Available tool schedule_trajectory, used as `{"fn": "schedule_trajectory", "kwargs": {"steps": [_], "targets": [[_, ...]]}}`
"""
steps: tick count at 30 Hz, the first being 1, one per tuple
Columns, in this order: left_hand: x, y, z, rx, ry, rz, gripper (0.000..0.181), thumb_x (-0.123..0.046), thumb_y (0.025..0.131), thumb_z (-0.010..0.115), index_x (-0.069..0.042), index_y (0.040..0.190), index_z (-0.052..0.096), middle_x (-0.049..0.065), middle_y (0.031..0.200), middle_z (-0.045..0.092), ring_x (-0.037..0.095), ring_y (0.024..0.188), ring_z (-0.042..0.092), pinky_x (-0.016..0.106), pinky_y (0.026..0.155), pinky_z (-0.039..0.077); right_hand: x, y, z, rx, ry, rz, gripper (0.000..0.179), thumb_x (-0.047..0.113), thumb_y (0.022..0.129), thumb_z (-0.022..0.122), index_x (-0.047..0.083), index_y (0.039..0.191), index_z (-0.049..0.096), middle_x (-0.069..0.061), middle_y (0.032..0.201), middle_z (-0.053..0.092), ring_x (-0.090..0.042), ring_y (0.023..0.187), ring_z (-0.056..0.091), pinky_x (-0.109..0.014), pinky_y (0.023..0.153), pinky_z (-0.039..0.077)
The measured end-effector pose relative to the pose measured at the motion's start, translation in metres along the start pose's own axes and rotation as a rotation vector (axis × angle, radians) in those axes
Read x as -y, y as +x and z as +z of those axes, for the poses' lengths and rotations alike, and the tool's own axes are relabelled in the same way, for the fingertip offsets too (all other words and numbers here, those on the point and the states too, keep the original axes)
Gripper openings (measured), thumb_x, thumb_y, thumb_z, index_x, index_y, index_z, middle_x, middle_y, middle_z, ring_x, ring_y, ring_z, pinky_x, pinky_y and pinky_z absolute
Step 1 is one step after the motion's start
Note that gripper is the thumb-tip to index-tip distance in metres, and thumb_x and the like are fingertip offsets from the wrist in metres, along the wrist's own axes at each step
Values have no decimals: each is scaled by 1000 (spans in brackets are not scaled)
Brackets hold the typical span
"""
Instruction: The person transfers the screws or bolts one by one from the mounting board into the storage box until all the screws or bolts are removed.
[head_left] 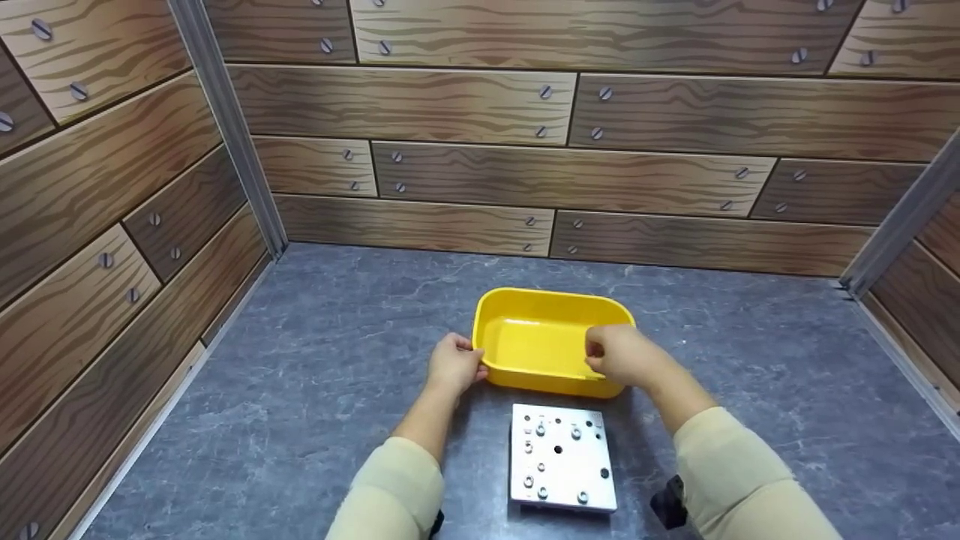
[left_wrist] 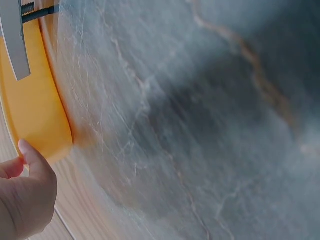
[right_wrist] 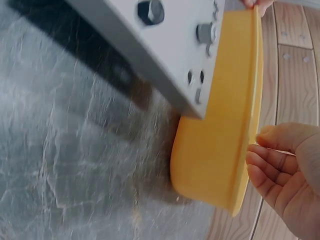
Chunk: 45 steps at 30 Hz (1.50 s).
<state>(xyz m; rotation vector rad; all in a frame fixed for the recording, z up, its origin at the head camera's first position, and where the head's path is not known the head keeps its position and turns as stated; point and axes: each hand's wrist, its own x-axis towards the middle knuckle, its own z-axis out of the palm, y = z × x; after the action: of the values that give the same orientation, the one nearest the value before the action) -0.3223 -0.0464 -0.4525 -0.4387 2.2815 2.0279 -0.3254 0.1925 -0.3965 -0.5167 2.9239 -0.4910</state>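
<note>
Left hand (head_left: 452, 366) pinches left end of yellow bin (head_left: 536, 381) at the rim; right hand (head_left: 624, 357), fingers curled, is over the bin's near right side, can't tell if it grips anything. Bin sits on grey marbled surface (head_left: 322, 375), bolted metal plate (head_left: 570, 476) just on the near side, wood-patterned walls (head_left: 465, 169) around.

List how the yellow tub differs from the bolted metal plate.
Color: the tub is bright yellow; the metal plate is silvery.
Form: the tub is hollow with rounded corners; the metal plate is flat, sharp-cornered and dotted with holes.
Contact: the left hand grips the tub; neither hand touches the metal plate.
Shared: both are on the gray marbled surface.
</note>
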Motion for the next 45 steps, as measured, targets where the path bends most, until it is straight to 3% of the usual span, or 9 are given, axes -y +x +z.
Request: {"fn": "schedule_trajectory", "kwargs": {"steps": [12, 17, 25, 40, 45], "targets": [[0, 0, 0, -3, -14, 5, 12, 1, 86, 56, 3, 96, 49, 12, 77, 55, 14, 57, 58, 27, 61, 56, 28, -10, 7, -21, 25, -128, 12, 13, 81, 66, 14, 73, 57, 3, 65, 51, -14, 63, 47, -28, 57, 42], [-1, 1, 0, -7, -1, 0, 11, 0, 87, 55, 3, 96, 49, 13, 79, 55, 15, 58, 59, 27, 61, 56, 38, -17, 11, 13, 54, -187, 13, 13, 80, 68, 17, 73, 58, 8, 66, 53, -11, 64, 49, -26, 58, 45], [-1, 0, 0, -14, 8, 8, 11, 0, 86, 56, 3, 95, 50, 13, 79, 55, 15, 59, 59, 27, 60, 56, 55, -25, 15, 116, 52, -365, 7, 12, 77, 69, 15, 78, 62, 11, 72, 57, -7, 67, 53, -23, 62, 49], [-1, -1, 1, -17, 37, 1, 11, -2, 87, 57, 1, 95, 50, 11, 76, 56, 14, 58, 59, 29, 63, 56, 76, -32, 28, 242, 12, -440, 10, 10, 75, 71, 14, 78, 62, 12, 66, 54, -4, 59, 49, -19, 54, 45], [-1, 0, 1, -22, 40, 0, 11, -2, 87, 57, 1, 95, 50, 11, 76, 56, 13, 57, 58, 27, 61, 56, 76, -33, 35, 246, -21, -499, 13, 8, 71, 72, 14, 77, 62, 12, 63, 52, -2, 57, 46, -17, 52, 43]]}}
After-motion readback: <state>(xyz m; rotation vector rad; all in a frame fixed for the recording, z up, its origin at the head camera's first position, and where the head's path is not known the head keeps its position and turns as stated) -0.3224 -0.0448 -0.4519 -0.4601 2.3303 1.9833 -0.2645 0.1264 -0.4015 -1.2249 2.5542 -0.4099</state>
